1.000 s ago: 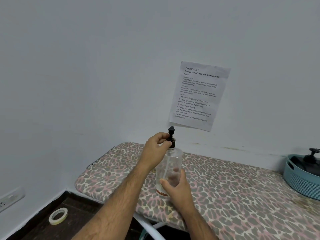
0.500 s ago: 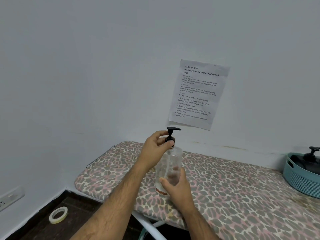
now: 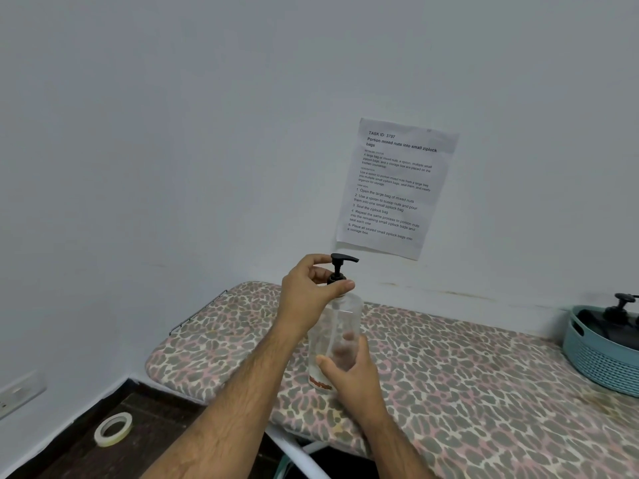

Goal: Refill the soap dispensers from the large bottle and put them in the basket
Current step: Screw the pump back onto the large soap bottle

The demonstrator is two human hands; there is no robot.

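A clear plastic soap dispenser (image 3: 340, 323) with a black pump head (image 3: 340, 266) stands upright over the leopard-print ironing board (image 3: 449, 368). My left hand (image 3: 311, 295) pinches the black collar just under the pump. My right hand (image 3: 349, 371) wraps the lower body of the bottle, above its reddish label. At the far right edge a teal basket (image 3: 601, 361) sits on the board, with another black-pumped dispenser (image 3: 622, 309) inside it. The large bottle is not visible.
A printed paper sheet (image 3: 394, 188) is taped to the wall behind the board. A roll of tape (image 3: 113, 429) lies on the dark floor at lower left. A wall socket (image 3: 17, 392) is at the left edge.
The pump head has turned: its spout pointed at me a second ago and now points right. My left hand's grip shifted slightly on the collar. The right hand and bottle stayed put.
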